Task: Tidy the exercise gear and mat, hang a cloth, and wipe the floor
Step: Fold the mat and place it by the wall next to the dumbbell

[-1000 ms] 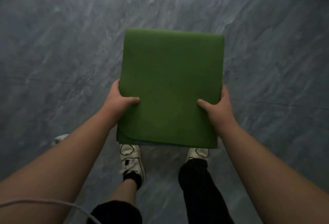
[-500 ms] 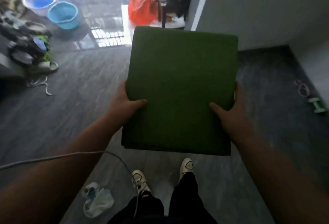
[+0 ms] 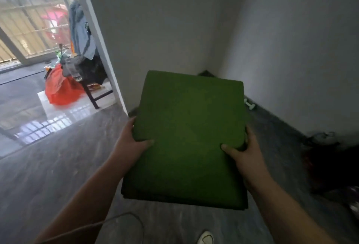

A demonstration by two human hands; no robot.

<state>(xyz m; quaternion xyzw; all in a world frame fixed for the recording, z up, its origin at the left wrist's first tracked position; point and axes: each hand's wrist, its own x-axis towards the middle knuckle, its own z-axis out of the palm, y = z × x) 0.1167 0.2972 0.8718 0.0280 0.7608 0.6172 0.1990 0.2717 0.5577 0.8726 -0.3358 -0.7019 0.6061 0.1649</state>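
I carry a folded green mat (image 3: 190,131) flat in front of me, above the grey floor. My left hand (image 3: 130,142) grips its left edge, thumb on top and fingers underneath. On the right edge, my right hand (image 3: 242,152) holds it the same way. A small pale green dumbbell (image 3: 249,105) lies on the floor by the right wall, just past the mat's far right corner.
White walls meet in a corner (image 3: 209,65) straight ahead. To the left, a doorway opens on a chair (image 3: 91,80) piled with clothes and a red bag (image 3: 60,90). Dark blurred items (image 3: 334,168) sit along the right wall. A thin cable (image 3: 124,218) crosses below my left arm.
My view has swung up from the floor to the room corner and doorway. Both hands keep the same hold on the mat, which now points toward the corner.
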